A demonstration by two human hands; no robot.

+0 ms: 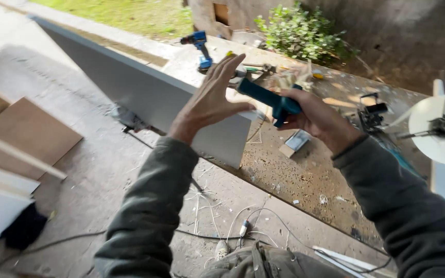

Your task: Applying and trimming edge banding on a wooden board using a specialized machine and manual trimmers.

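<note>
Head view, looking down over a dusty work table with a rough, speckled brown top littered with chips and shavings.

Hands: two, both the person's own, in grey-green fabric sleeves. The right hand is clenched around one teal hand tool, a long, smooth, hard-bodied piece with a short grip pointing down; it is held in the air above the table's near-left edge. The left hand is released, palm flat and fingers spread, raised just beside the tool's left end; whether it touches the tool cannot be told.

Panel: one large, flat, smooth grey-white board stands on edge along the table's left edge, behind the left hand.

On the table: one blue cordless drill stands upright near the far-left corner; one small flat rectangular block lies below the right hand; a loose cluster of tools near the far edge is too cluttered to count. At the right edge, one round white disc sits on a black metal stand.

Floor: rough concrete, with thin cables and a flat brown wooden sheet on the left.

Beyond the far edge: one leafy green bush.
</note>
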